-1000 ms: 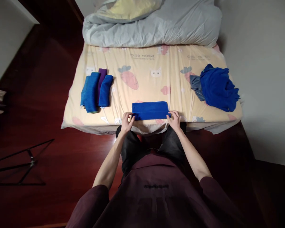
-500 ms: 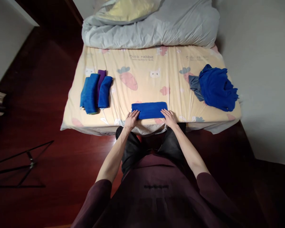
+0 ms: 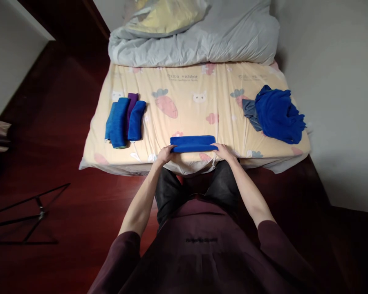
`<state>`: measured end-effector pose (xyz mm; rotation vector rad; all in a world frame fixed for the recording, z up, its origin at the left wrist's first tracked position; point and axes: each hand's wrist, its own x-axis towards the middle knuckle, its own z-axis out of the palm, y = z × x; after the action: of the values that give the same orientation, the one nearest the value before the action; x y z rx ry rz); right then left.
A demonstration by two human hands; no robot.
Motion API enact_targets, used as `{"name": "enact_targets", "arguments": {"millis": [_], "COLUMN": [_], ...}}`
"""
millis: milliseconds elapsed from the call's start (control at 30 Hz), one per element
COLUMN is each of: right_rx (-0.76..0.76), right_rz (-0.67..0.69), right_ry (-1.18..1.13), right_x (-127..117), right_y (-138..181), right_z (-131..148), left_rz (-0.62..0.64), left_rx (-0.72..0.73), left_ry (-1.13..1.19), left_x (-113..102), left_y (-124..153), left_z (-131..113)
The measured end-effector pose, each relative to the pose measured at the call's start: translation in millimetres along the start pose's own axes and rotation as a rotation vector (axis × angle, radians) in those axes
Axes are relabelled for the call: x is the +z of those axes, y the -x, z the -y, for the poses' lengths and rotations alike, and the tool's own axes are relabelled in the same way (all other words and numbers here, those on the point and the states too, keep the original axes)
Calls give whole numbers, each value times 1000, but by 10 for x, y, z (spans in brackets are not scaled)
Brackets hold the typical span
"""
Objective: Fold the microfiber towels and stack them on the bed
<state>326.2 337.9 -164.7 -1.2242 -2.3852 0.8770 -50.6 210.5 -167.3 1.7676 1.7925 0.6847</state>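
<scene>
A blue towel (image 3: 192,141), folded into a long narrow strip, lies near the front edge of the bed (image 3: 190,110). Its near edge is turned up and partly folded over toward the far side. My left hand (image 3: 165,154) is closed on the towel's left near corner. At the right near corner, my right hand (image 3: 223,151) pinches the same folded edge. The fingertips of both hands are partly hidden by the cloth.
Several rolled or folded blue and purple towels (image 3: 119,122) lie on the left of the bed. A loose heap of blue cloth (image 3: 279,116) with a grey-blue piece (image 3: 251,114) is at the right. A grey quilt (image 3: 196,49) is bunched behind. Black metal legs (image 3: 38,214) stand on the floor.
My hands have gone from lying flat on the towel to gripping its near corners. The near edge is now lifted and folded partly over.
</scene>
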Motion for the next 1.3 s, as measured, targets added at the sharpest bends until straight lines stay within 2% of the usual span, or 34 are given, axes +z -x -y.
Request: {"name": "enact_targets", "arguments": {"millis": [133,300,533,800,1067,1300], "right_rx": [41,126,307,338,333,385], "right_rz": [-30,-165,-279,-282,-284,-287], "right_ry": [-119,-289,-344,-246,-223,-201], "right_x": [-2,71,128,163,154,131], "right_y": [17,44,34,-112,-92,-123], "right_z": [-38,17,97,122,118,197], "left_rz": [-60,-150,-245,-245,-229,-204], "left_rx": [-117,-207,-316,-417,-443,-514], "left_ry": [175,364,265,210,168,131], "left_x": [-34,22,52,64,88,64], "left_y": [108,174,132,131,184,121], "left_z": [42,8,-78,-79,-37,-50]}}
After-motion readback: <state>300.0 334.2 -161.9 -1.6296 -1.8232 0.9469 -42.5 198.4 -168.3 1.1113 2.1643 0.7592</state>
